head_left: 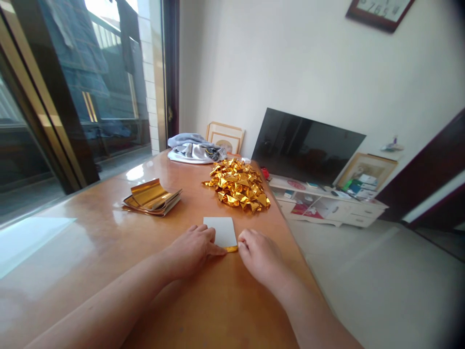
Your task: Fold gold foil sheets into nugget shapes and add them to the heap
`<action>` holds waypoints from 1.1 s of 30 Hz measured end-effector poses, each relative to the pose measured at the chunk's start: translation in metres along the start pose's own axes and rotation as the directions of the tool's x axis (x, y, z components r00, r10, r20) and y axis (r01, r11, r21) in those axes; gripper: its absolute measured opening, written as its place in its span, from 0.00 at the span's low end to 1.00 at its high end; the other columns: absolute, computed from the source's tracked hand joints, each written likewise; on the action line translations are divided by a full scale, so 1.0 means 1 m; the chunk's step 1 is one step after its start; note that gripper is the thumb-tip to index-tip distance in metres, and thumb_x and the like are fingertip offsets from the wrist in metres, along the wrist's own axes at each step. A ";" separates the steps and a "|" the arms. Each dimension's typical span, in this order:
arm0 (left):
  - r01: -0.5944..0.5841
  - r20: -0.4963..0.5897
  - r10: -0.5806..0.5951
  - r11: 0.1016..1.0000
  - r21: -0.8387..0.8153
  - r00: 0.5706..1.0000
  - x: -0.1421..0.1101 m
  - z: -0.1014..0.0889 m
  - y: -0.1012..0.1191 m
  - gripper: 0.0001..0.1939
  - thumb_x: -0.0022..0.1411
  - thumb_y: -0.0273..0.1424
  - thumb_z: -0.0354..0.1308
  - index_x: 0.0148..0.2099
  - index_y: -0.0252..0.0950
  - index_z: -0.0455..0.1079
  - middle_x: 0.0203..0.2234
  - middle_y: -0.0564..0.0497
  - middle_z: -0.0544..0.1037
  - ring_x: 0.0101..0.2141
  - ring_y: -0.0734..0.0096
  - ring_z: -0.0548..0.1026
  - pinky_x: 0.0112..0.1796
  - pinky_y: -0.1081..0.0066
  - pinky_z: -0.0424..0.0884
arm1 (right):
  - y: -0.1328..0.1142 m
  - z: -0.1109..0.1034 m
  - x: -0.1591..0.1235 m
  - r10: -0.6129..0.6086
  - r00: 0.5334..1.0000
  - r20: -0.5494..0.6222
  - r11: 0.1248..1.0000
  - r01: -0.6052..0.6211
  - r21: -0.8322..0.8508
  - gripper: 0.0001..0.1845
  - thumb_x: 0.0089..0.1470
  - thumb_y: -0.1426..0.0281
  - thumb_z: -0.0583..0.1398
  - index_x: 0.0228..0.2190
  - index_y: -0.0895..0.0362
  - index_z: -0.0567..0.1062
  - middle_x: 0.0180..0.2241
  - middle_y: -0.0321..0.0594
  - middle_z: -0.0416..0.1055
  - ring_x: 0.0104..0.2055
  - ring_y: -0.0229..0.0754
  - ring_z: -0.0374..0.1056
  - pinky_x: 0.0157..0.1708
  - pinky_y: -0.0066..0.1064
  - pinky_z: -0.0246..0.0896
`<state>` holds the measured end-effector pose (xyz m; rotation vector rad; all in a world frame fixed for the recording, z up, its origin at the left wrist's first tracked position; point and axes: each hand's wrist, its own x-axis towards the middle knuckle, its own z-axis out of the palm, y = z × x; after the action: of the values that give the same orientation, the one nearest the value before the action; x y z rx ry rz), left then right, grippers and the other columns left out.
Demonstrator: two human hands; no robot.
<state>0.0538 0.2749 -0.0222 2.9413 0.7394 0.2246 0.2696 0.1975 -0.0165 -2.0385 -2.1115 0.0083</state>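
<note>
A small sheet of gold foil paper (224, 231) lies white side up on the wooden table, with a narrow gold strip folded over along its near edge. My left hand (192, 249) is on the sheet's left side, its fingers bent together and the thumb pressed along the gold fold. At the right end of the fold, my right hand (259, 254) has its fingers curled in, with the thumb and forefinger at the sheet's near right corner. Beyond the sheet rises a pile of folded gold foil pieces (241, 186). To the left rests a stack of gold foil sheets (152, 198), their edges curling up.
The glossy wooden table (90, 252) has its right edge close to my right arm. Bundled grey-blue cloth (196, 148) lies at its far end. Beyond are a television (307, 145) and a white cabinet (337, 208); a glass door (98, 87) stands left.
</note>
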 end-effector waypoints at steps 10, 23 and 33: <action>-0.019 -0.028 0.017 0.998 -0.052 0.999 -0.001 0.003 -0.003 0.18 0.69 0.31 0.51 0.53 0.54 0.77 0.33 0.47 0.70 0.37 0.60 0.67 0.38 0.65 0.60 | -0.018 -0.011 -0.021 -0.117 0.954 0.277 0.977 0.160 -0.139 0.20 0.61 0.74 0.53 0.51 0.50 0.76 0.35 0.46 0.81 0.36 0.49 0.76 0.33 0.33 0.57; -0.014 -0.042 0.012 0.998 -0.057 0.999 0.000 0.009 -0.005 0.18 0.70 0.32 0.52 0.54 0.58 0.77 0.33 0.47 0.70 0.36 0.61 0.68 0.35 0.66 0.59 | -0.021 -0.006 -0.017 -0.182 0.977 0.111 0.982 0.186 -0.028 0.15 0.61 0.76 0.54 0.41 0.55 0.79 0.40 0.44 0.74 0.46 0.46 0.67 0.45 0.33 0.58; 0.005 -0.060 -0.017 0.980 -0.201 0.998 -0.005 0.003 -0.018 0.17 0.67 0.28 0.53 0.47 0.52 0.80 0.34 0.47 0.73 0.40 0.61 0.69 0.41 0.67 0.63 | -0.038 0.006 -0.022 -0.207 0.964 0.168 0.946 0.241 -0.216 0.19 0.60 0.78 0.52 0.49 0.61 0.77 0.41 0.53 0.73 0.44 0.52 0.66 0.44 0.41 0.57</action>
<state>0.0419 0.2877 -0.0284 2.7498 0.6956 0.3676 0.2315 0.1747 -0.0201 -1.9559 -2.5332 -0.1415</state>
